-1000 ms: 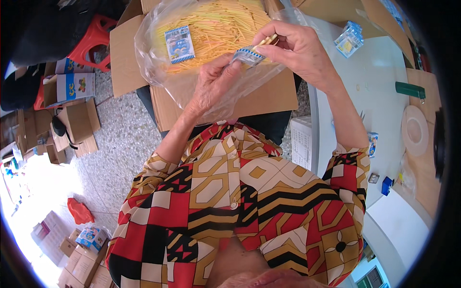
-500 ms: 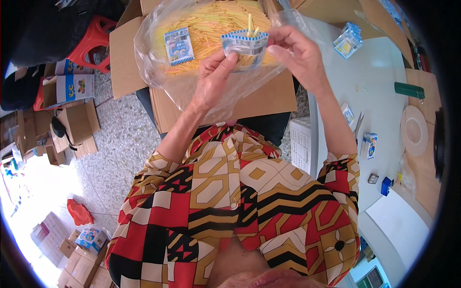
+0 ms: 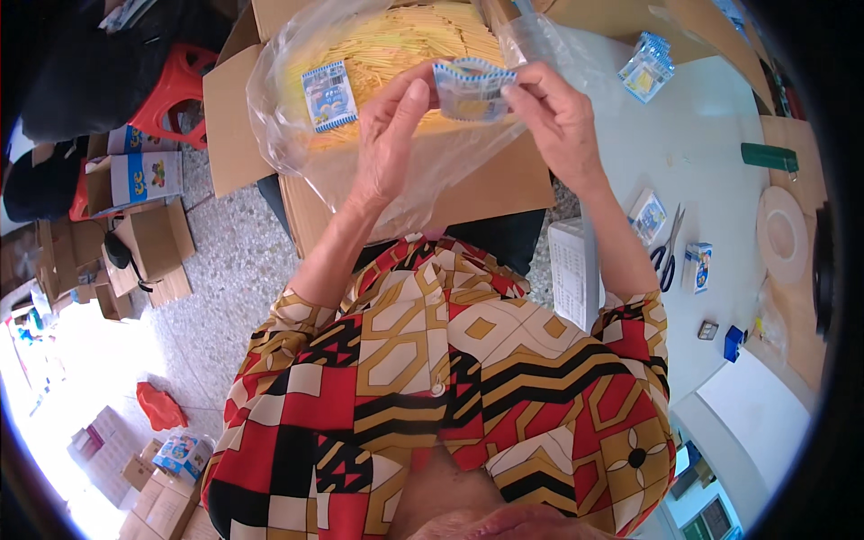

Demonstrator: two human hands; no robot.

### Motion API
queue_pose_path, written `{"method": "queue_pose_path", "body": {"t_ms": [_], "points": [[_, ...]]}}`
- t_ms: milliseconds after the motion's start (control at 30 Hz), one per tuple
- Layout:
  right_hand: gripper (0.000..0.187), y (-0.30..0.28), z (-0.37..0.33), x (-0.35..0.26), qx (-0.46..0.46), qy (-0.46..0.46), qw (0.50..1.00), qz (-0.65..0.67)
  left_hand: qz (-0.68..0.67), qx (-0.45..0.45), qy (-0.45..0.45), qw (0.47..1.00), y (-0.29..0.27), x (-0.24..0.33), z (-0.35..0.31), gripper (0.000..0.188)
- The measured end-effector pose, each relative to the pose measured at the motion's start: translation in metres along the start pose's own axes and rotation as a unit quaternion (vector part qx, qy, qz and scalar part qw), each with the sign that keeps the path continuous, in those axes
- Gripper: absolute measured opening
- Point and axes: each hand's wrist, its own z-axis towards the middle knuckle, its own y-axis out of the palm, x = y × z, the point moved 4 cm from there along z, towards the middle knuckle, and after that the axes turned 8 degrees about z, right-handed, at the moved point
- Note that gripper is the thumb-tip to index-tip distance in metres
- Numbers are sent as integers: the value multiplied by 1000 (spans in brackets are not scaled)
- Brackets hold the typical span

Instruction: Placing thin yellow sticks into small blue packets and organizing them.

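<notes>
Between my two hands is a small clear plastic packet [image 3: 473, 94] with a blue-and-white striped top edge. My left hand [image 3: 389, 130] grips its left side with the fingers partly behind it. The right-hand edge is pinched by the thumb and fingers of my right hand [image 3: 560, 121]. Both hands are above an open cardboard box [image 3: 490, 193] lined with a clear plastic bag [image 3: 270, 108]. Thin pale-yellow sticks [image 3: 423, 36] fill the bag. Another blue-and-white packet [image 3: 329, 95] lies on the sticks, left of my left hand.
To the right, a pale table [image 3: 621, 148] bears a stack of packets [image 3: 647, 68], scissors [image 3: 667, 252], small blue-and-white packs [image 3: 697, 267] and a green tool [image 3: 769, 157]. A white plastic basket [image 3: 569, 270] stands beside it. At left are a red stool [image 3: 171, 99] and cardboard boxes [image 3: 153, 238].
The packet has moved slightly right, along with my left hand's grip. Sticks poking above its top edge earlier no longer show there. The view has shifted a little.
</notes>
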Motion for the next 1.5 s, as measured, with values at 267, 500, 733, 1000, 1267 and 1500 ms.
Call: {"method": "queue_pose_path", "body": {"t_ms": [267, 500, 733, 1000, 1267, 1500], "points": [[5, 3, -7, 4, 1, 4, 1000, -15, 70, -66, -4, 995, 7, 11, 18, 36], [6, 0, -9, 14, -1, 12, 1000, -9, 179, -57, 110, 976, 9, 30, 28, 20], [6, -1, -10, 11, 8, 31, 999, -22, 226, -116, 149, 956, 22, 32, 31, 16], [6, -4, -15, 22, 16, 28, 999, 9, 333, -92, 142, 928, 20, 32, 32, 21], [6, -8, -15, 22, 16, 19, 1000, -5, 172, -154, -43, 972, 27, 20, 38, 23], [7, -18, -19, 20, 32, 6, 998, 62, 70, -146, -132, 978, 33, 12, 28, 30]]}}
